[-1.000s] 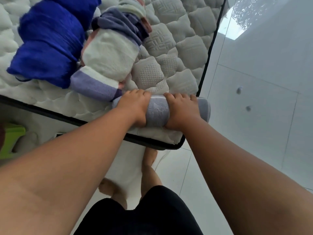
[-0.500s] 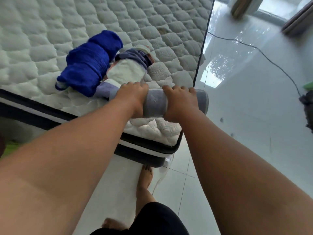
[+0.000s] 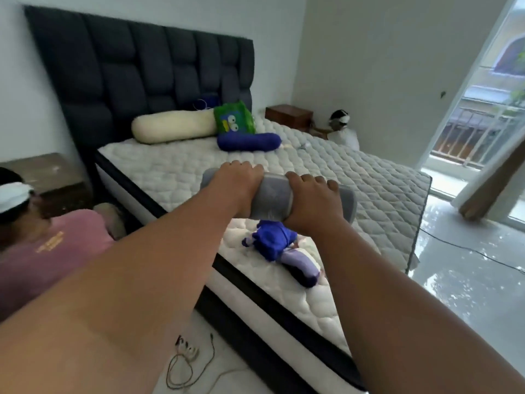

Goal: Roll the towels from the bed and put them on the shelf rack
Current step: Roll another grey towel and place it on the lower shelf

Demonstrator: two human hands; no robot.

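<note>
At the left edge, a person in a pink shirt (image 3: 42, 251) is seen low beside the bed (image 3: 170, 172), so a clear path on that side cannot be assumed for the carry. Just left of centre, the left hand (image 3: 241, 186) is wrapped over one end of the grey towel (image 3: 274, 197), with its fingers curled down and clamped on the cloth. The towel is already rolled into a tight cylinder and is held in the air over the near part of the mattress, apparently clear of the surface. The right hand (image 3: 312, 200) is clamped on the other end in the same way; the thumbs are hidden under the roll. The step in hand is judged to be the carry to the shelf rack, which is not in view. It would be done well if the roll is held level, pressure is applied evenly at both ends so the loose outer edge cannot unwind, and the cabled power strip (image 3: 186, 349) on the near floor is avoided. Counted: one rolled towel is in the hands. Two more lie bundled on the near mattress below it, a blue towel (image 3: 271, 240) and a striped towel (image 3: 301, 265), touching each other, with any others hidden. At the far end, by the headboard (image 3: 142, 66), there are two bolsters, a cream bolster (image 3: 173, 126) and a blue bolster (image 3: 248, 142), and one green cushion (image 3: 234, 120). One wooden nightstand (image 3: 288, 116) and a second person (image 3: 341, 129) are seen at the far right.
</note>
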